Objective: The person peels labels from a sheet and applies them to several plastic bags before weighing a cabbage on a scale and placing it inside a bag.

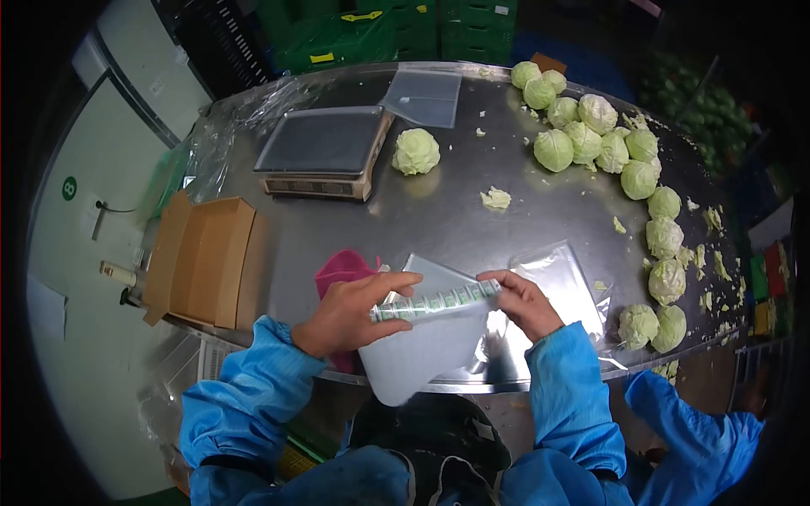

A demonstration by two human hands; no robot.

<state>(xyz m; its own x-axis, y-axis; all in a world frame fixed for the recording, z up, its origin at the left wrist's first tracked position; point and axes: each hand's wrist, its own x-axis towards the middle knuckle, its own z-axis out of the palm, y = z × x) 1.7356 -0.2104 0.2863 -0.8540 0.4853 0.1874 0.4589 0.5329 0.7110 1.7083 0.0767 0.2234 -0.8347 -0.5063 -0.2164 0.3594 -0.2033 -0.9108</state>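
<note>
A strip of green-and-white printed labels (435, 302) stretches between my two hands. My left hand (350, 312) grips its left end, thumb above and fingers below. At the other end, my right hand (525, 304) pinches the strip near its tip. A pale translucent sheet (413, 358) lies under the strip and hangs over the table's near edge. Beside my left hand is a bunched pink cloth (344, 270), partly covered. Clear plastic bags (564, 282) lie flat just beyond my right hand.
A scale (323, 152) stands at the back left, with one cabbage (416, 152) beside it. Several cabbages (582, 139) line the right side among loose leaves. An open cardboard box (211, 261) sits at the left edge. Another person's blue sleeve (696, 434) shows at lower right.
</note>
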